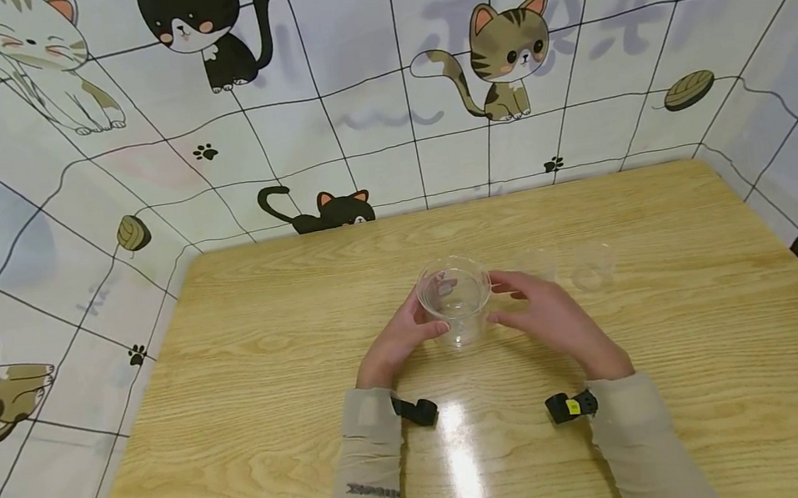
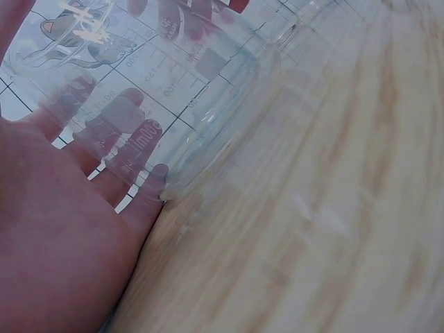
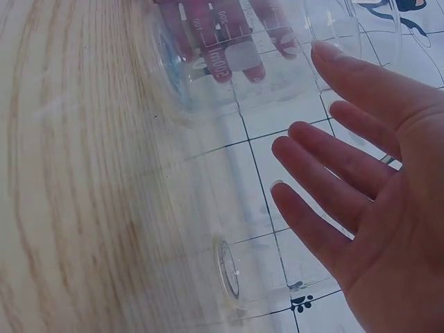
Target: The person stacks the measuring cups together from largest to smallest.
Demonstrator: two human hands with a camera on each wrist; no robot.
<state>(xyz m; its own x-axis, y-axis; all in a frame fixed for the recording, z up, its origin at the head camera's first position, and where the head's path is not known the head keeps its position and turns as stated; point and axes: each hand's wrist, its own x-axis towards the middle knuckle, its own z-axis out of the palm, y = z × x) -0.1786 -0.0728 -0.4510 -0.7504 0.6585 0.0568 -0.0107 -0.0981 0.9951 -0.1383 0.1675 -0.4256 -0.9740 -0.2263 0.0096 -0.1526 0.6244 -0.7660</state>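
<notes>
A clear glass beaker (image 1: 459,327) with white measuring marks and "500ml" print stands upright on the table. My left hand (image 1: 404,334) holds it from the left, thumb toward the front; through the glass in the left wrist view, the fingers show curving behind the beaker (image 2: 177,90). To the right, my right hand (image 1: 550,315) is held close to the rim with its fingers spread. In the right wrist view, these fingers (image 3: 333,166) are relaxed and hold nothing, with the thumb tip near the beaker (image 3: 201,94); whether it touches cannot be told.
Two faint clear glass vessels stand behind my right hand, one partly hidden (image 1: 537,260) and one farther right (image 1: 591,267). The wooden table (image 1: 271,367) meets a cat-patterned cloth backdrop (image 1: 374,118) at the back and sides.
</notes>
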